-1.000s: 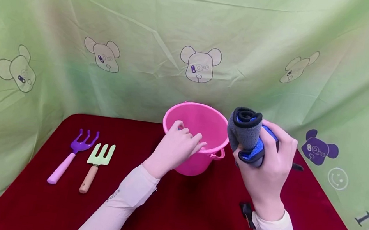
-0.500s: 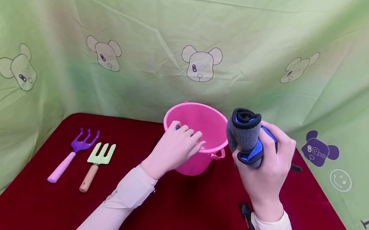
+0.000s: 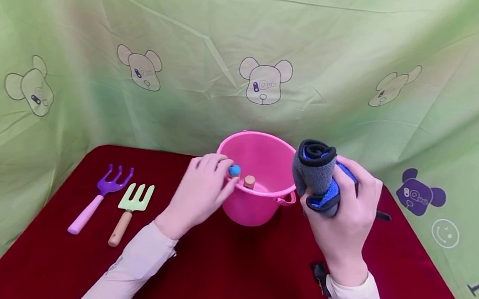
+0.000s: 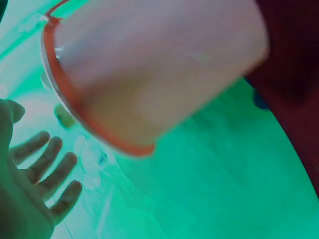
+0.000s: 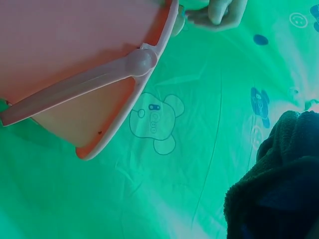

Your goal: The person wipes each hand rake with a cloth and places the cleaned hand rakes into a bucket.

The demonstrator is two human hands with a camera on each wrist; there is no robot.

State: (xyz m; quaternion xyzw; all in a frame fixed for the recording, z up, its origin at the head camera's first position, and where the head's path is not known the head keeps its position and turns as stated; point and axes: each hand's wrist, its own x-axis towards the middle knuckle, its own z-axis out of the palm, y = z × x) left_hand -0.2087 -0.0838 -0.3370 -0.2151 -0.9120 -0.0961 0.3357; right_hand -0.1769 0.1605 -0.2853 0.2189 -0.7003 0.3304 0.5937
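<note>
A pink bucket (image 3: 254, 208) stands on the table in the head view. Two wooden ends show inside it, one with a blue tip (image 3: 234, 170) at the left rim and one plain wooden end (image 3: 249, 182); whatever is below them is hidden. Beside that rim is my left hand (image 3: 202, 185), its fingers loosely bent and near the blue tip. The left wrist view shows this hand's fingers (image 4: 60, 174) spread, holding nothing, apart from the bucket wall (image 4: 164, 64). My right hand (image 3: 350, 211) grips a rolled grey and blue towel (image 3: 316, 173) with black edging, right of the bucket.
On the left of the red tabletop (image 3: 248, 283) lie a purple hand rake (image 3: 100, 189) with a pink handle and a pale green garden fork (image 3: 132, 206) with a wooden handle. A green printed curtain (image 3: 184, 85) surrounds the table. The bucket's handle (image 3: 287, 198) hangs at its right.
My left hand has come out of the bucket toward the left, uncovering the blue tip and the wooden end. The right hand still holds the towel in nearly the same place.
</note>
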